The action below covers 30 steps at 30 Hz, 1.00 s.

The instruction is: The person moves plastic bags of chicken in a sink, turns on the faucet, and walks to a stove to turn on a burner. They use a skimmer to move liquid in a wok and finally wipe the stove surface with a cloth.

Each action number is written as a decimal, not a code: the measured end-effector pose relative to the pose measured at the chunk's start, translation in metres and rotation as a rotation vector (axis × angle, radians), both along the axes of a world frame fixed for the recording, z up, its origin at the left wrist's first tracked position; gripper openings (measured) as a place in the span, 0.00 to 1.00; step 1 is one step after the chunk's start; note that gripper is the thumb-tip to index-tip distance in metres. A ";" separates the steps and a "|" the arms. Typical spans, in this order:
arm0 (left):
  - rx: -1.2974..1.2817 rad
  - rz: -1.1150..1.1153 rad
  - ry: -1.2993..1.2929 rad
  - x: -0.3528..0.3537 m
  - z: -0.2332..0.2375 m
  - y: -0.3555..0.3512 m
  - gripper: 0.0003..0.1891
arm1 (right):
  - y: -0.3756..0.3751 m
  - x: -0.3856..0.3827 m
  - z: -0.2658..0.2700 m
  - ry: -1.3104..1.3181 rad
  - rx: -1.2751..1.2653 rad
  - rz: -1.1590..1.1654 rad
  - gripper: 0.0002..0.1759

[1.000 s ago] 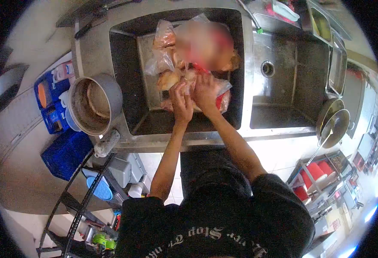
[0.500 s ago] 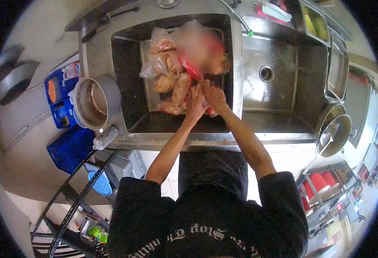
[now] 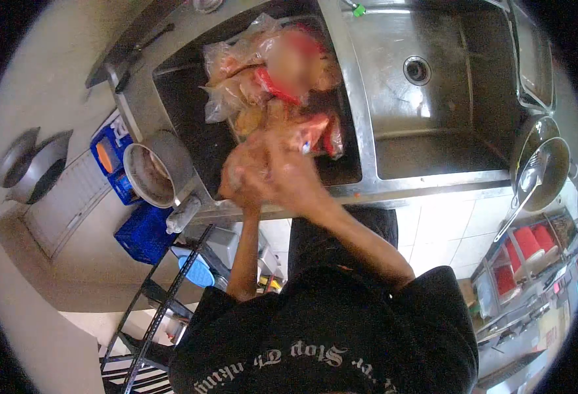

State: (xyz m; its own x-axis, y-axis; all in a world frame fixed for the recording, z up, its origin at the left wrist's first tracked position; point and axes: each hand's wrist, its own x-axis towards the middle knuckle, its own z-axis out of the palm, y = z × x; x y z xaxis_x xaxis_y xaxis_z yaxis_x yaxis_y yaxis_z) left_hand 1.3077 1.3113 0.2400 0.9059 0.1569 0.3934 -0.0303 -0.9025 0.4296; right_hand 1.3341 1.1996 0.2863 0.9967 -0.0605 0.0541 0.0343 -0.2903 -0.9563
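My left hand is curled at the front of the left sink basin, around something I cannot make out. My right hand is close beside it, overlapping it, its fingers smeared by motion. Just beyond them in the basin lies a heap of what looks like raw chicken pieces, partly in clear plastic bags. Red-printed plastic packaging lies across the heap, part of it blurred out. Another clear and red wrapper rests to the right of my hands.
The right sink basin has a drain. A large metal pot stands left of the sinks, near blue crates. Pans with a slotted utensil sit at the right end. A black rack stands lower left.
Both hands have moved left and toward me, from the heap to the basin's front edge. The camera view has tilted and shifted. The red wrapper at the right is now uncovered.
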 end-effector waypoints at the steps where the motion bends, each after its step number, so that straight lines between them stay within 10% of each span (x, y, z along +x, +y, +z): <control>1: -0.635 -0.094 0.245 0.013 0.017 0.040 0.15 | -0.011 -0.004 -0.008 0.140 0.001 -0.148 0.25; 4: -0.470 0.090 0.199 0.024 0.026 0.071 0.17 | -0.044 -0.029 -0.081 0.270 0.053 -0.284 0.30; 5: -0.477 0.089 0.196 0.026 0.022 0.078 0.17 | -0.034 -0.051 -0.118 0.404 0.552 -0.201 0.36; 14: -1.488 0.359 0.716 -0.001 -0.102 0.099 0.22 | -0.064 -0.107 -0.109 0.510 0.766 -0.060 0.40; 24: -1.996 -0.007 1.207 -0.008 -0.185 -0.010 0.26 | -0.057 -0.088 -0.078 0.314 -0.142 -0.335 0.33; 28: -1.697 0.205 1.406 0.016 -0.126 0.004 0.21 | -0.011 -0.038 -0.115 0.083 -0.455 -0.219 0.26; 30: -1.400 0.014 1.142 0.013 -0.114 0.017 0.22 | 0.014 -0.032 -0.168 0.422 -0.516 -0.101 0.29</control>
State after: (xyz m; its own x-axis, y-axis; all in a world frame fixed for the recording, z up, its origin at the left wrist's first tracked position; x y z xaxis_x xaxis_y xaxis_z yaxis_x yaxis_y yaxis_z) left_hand 1.3208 1.3284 0.1262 0.6023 -0.2012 -0.7725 0.7976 0.1108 0.5930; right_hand 1.3018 1.2134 0.1181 0.9296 -0.2256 -0.2916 -0.3633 -0.6958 -0.6197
